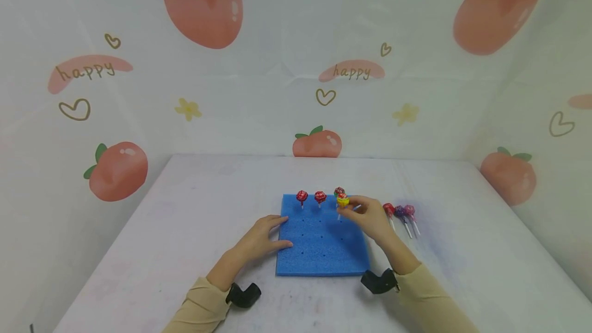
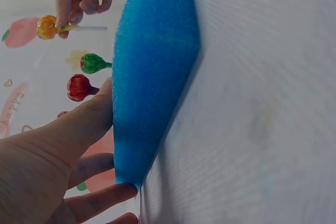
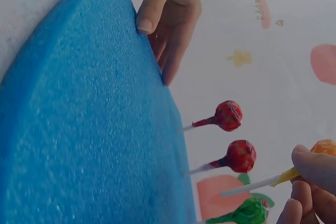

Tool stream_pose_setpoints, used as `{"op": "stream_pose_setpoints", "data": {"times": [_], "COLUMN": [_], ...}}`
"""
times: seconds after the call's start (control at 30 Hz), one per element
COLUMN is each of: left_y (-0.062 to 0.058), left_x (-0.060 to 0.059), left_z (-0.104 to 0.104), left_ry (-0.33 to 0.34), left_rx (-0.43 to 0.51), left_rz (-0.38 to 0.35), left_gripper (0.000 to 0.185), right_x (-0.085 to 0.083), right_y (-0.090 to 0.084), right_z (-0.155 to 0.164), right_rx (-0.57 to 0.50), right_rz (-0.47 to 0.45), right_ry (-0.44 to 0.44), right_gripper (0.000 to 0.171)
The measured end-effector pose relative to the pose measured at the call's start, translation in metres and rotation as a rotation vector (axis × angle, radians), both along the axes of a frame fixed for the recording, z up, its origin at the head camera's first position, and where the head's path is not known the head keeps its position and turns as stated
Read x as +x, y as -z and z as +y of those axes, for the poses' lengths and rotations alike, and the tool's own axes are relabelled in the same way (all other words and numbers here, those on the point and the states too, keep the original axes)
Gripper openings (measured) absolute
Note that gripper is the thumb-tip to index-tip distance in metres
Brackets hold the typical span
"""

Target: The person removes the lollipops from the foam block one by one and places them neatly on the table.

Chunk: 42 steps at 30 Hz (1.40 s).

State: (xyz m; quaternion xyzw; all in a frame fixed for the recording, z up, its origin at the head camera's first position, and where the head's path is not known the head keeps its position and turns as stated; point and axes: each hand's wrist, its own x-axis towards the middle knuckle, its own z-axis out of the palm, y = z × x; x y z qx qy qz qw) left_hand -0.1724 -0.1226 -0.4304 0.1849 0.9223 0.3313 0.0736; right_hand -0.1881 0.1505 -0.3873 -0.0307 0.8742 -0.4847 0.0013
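Observation:
A blue foam board with rows of small holes lies on the table. Two red lollipops and a green one stand upright along its far edge. My right hand pinches a yellow lollipop just below its wrapped head, over the board's far right part. In the right wrist view its white stick points toward the foam, the tip apart from it. My left hand rests on the board's left edge, thumb and fingers spread.
Right of the board lie three more lollipops, one red, one purple and one pink. A white cloth backdrop printed with fruit and hearts rises behind the table.

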Motion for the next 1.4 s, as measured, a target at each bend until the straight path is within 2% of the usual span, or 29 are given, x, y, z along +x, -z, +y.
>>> {"op": "stream_pose_setpoints", "data": {"times": [0.43, 0.93, 1.17, 1.4], "left_y": [-0.002, -0.001, -0.002, -0.001], "left_x": [0.000, 0.000, 0.001, 0.000], "left_z": [0.000, -0.001, 0.000, 0.001], "left_ry": [-0.004, -0.003, -0.003, 0.001], "left_rx": [-0.017, -0.019, -0.018, -0.012], "left_rz": [-0.006, -0.006, -0.015, -0.003], "left_gripper": [0.067, 0.066, 0.066, 0.066], "right_x": [0.000, 0.002, 0.000, 0.004], "right_y": [-0.003, -0.001, -0.002, -0.009], "right_z": [0.019, 0.051, 0.072, 0.094], "right_rx": [0.033, 0.079, 0.148, 0.219], "right_rz": [-0.058, -0.020, 0.028, -0.031], "right_ry": [0.065, 0.092, 0.131, 0.179], "right_gripper": [0.036, 0.039, 0.040, 0.053]}}
